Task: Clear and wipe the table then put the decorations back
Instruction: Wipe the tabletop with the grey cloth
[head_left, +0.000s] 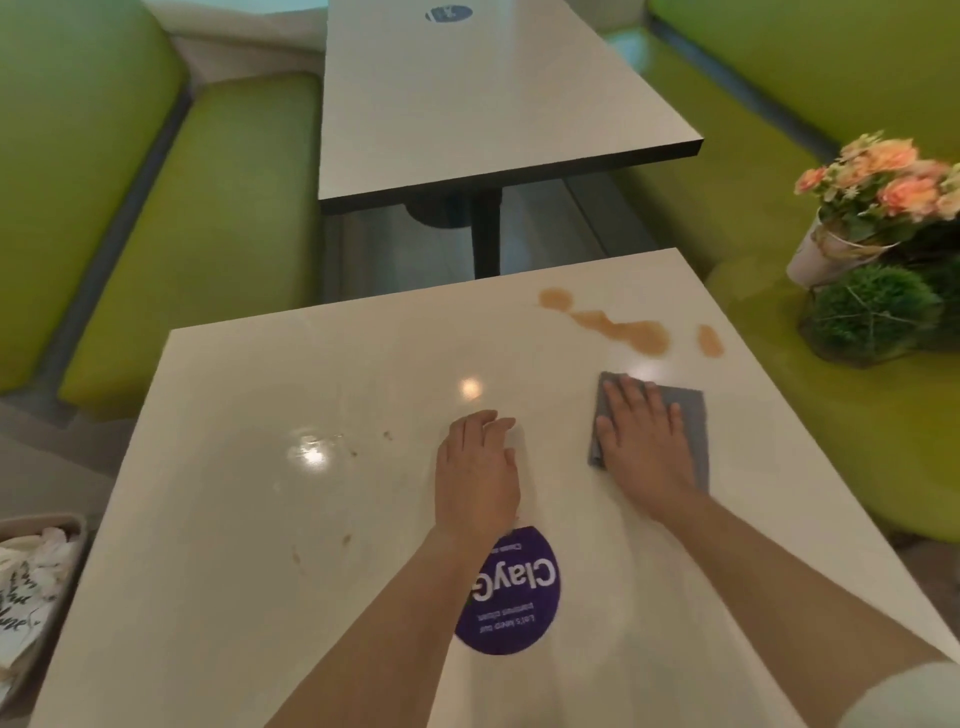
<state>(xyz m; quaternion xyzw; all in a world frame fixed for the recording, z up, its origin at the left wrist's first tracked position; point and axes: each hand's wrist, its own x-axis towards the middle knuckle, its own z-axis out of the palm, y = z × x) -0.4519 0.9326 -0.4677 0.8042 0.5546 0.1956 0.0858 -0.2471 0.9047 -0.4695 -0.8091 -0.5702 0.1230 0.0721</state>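
Observation:
My right hand (643, 444) presses flat on a grey cloth (688, 421) on the white table (260, 467), fingers straight. Beyond the cloth lies a brown liquid spill (623, 327) in several patches near the table's far right corner. My left hand (478, 467) rests flat on the table just left of the cloth, holding nothing. Small brown smudges (387, 435) dot the table's left half. A pot of orange flowers (878, 202) and a green ball plant (872, 312) stand on the green bench at the right.
A purple round sticker (524, 597) sits on the table near me. A tray with crumpled paper (31, 577) is at the lower left, off the table. Green benches (197, 234) flank both sides, and a second white table (467, 93) stands ahead.

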